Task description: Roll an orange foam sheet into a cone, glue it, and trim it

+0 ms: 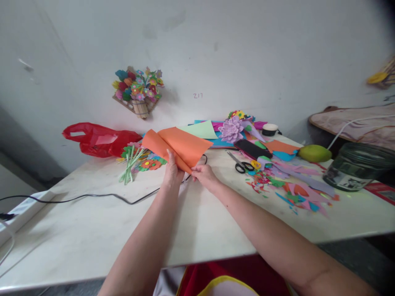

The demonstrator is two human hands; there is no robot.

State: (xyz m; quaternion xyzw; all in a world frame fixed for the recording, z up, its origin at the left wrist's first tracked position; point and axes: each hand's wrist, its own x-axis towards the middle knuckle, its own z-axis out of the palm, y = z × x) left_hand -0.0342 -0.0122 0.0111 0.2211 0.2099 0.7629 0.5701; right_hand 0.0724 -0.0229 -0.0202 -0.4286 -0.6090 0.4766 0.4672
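Note:
An orange sheet, rolled into a cone that flares open at the top, is held above the middle of the table. My left hand is closed round its left side, with the thumb lying on the front. At the pointed lower end, my right hand pinches the sheet between thumb and fingers. Left of my hands lie pale green stems and flat flower cut-outs. To the right rest black-handled scissors.
A red plastic bag lies at the back left. A black cable crosses the table to a white power strip. Coloured scraps, a phone, a green fruit and a glass jar occupy the right side.

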